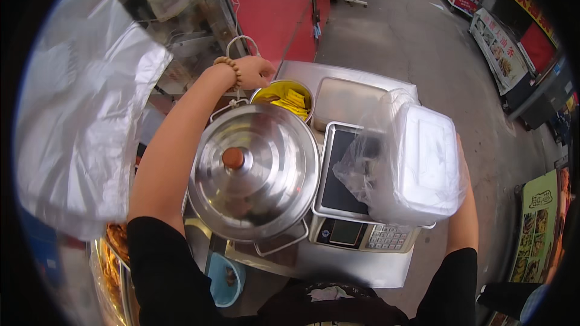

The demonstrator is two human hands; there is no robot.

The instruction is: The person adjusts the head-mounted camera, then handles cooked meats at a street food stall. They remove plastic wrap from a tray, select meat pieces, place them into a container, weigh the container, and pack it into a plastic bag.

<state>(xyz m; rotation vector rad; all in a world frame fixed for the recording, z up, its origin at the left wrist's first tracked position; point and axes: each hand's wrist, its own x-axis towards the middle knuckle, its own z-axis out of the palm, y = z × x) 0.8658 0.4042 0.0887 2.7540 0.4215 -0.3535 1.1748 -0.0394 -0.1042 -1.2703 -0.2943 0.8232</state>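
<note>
My left hand point(256, 72), with a wooden bead bracelet at the wrist, hovers by the rim of a round metal container point(312, 104) that holds yellow packets point(293, 102). Its fingers are loosely bent, and I see nothing between them. Below that forearm sits a large steel pot with a domed lid point(281, 163) and a brown knob point(233, 158). My right forearm point(462, 217) reaches up beside a stack of white lidded containers point(428, 158) in a clear plastic bag point(362, 163). That stack hides most of my right hand. It overlaps the black plate of a digital scale point(342, 154).
A lidded rectangular metal tray point(349, 95) lies behind the scale on the steel counter point(385, 267). White plastic bags point(86, 113) hang at left, above brown food point(111, 271). A blue bin point(224, 280) stands below. Stalls point(503, 50) line the paved lane point(389, 18).
</note>
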